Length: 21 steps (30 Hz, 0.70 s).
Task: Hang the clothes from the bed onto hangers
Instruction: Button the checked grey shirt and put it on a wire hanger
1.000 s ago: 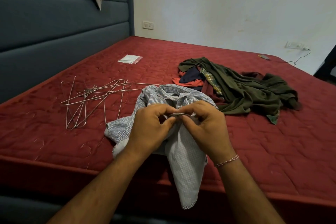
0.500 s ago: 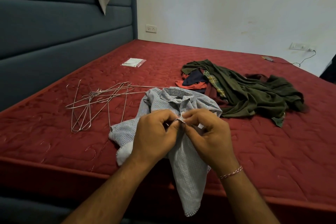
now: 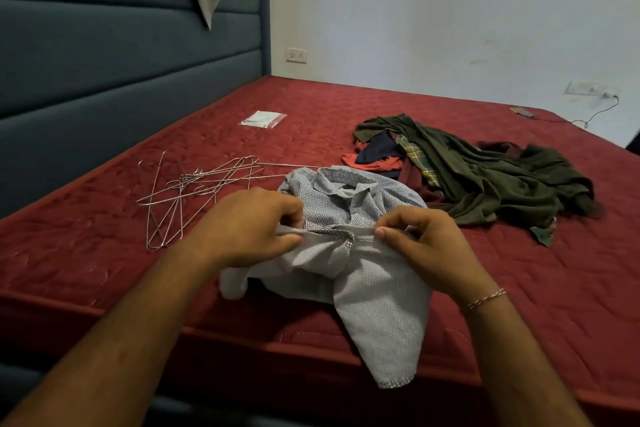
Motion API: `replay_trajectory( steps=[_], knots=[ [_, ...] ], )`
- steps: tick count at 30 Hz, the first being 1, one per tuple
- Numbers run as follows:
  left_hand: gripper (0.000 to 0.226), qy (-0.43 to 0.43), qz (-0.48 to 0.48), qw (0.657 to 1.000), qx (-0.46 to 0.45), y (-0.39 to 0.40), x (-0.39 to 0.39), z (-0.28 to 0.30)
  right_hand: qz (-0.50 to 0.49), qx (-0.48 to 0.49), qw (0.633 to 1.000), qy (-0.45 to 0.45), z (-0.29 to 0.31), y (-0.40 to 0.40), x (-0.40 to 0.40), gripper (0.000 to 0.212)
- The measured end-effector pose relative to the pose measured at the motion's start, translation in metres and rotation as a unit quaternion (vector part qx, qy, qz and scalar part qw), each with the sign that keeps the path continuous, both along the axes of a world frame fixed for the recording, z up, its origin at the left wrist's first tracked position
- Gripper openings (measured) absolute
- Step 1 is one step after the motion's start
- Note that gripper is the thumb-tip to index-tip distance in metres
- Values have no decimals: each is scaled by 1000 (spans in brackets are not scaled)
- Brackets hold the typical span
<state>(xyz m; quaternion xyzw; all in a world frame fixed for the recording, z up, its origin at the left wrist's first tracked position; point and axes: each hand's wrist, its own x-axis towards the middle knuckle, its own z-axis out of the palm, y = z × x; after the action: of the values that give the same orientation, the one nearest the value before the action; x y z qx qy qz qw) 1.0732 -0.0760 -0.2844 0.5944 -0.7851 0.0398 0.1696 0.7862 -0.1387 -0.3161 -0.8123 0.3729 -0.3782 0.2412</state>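
Red mattress point(image 3: 450, 288): wire hangers point(image 3: 194, 191), clothes pile point(image 3: 485, 177), packet point(image 3: 263, 118).

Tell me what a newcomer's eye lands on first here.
Front and centre, the left hand and right hand pinch an edge of a blue-grey checked shirt draped over the red mattress edge. A tangle of wire hangers lies to the left; a dark clothes pile sits behind on the right.

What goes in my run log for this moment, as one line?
step: straightening shirt edge | left hand: pinching grey shirt | right hand: pinching same edge | wire hangers: untouched on bed
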Motion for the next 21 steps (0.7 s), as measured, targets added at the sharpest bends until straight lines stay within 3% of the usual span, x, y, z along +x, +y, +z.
replay_trajectory(
  steps=[2,8,9,13,14,18,21],
  knots=[
    [25,13,-15,999,45,-3,11,1,19,11,1000,6,-1,-2,-4,10],
    [15,199,-95,970,105,0,27,-12,-2,31,999,16,-23,-14,-15,16],
    [10,186,-90,973,105,-1,30,-15,-13,26,1000,7,-26,-15,-17,16],
    [21,-26,20,997,76,-9,30,-33,-63,21,998,-24,-28,-17,-17,16],
    [19,-16,29,998,52,-9,28,-35,-65,15,997,-27,-28,-17,-16,17],
    [27,197,13,979,-50,-7,25,-33,-64,12,997,-35,-29,-22,-16,17],
    [34,187,-1,981,-56,-3,22,-29,-90,45,992,-82,-31,-24,-19,17]
  ],
)
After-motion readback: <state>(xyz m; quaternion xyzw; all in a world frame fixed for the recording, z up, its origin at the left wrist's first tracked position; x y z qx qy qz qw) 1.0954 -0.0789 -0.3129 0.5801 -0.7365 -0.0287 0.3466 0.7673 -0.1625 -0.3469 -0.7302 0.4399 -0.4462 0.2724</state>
